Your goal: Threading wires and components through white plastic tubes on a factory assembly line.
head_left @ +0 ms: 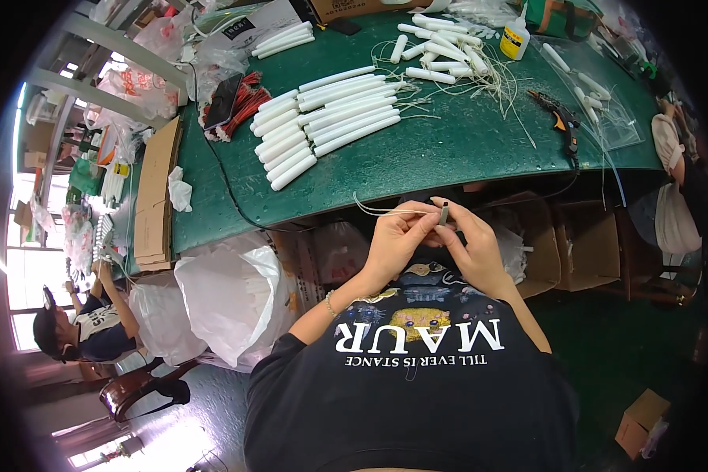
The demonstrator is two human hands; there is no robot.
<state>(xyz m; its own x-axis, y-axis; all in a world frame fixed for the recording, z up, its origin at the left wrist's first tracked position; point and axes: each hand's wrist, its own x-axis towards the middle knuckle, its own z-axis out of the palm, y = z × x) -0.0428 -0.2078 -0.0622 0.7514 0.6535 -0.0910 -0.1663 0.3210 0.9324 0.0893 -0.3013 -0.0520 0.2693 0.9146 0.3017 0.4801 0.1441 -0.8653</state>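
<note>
Black shirt fabric [409, 417] spreads below the left hand [397, 245] and right hand [478, 250]. The left hand pinches thin pale wires [381, 211] extending to its left; the right grips a small grey, dark-tipped piece [444, 214] beside the left fingertips. White tubes [355, 135] lie beyond both.

1 dark phone [223, 102] lies on red strands [248, 101], near flat cardboard [156, 197].

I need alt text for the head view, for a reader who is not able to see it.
A person's left hand and right hand hold thin pale wires and a small grey piece before a green table. On it lie rows of white tubes, a loose tube pile, a white-and-yellow bottle and a black-and-orange glue gun.
</note>
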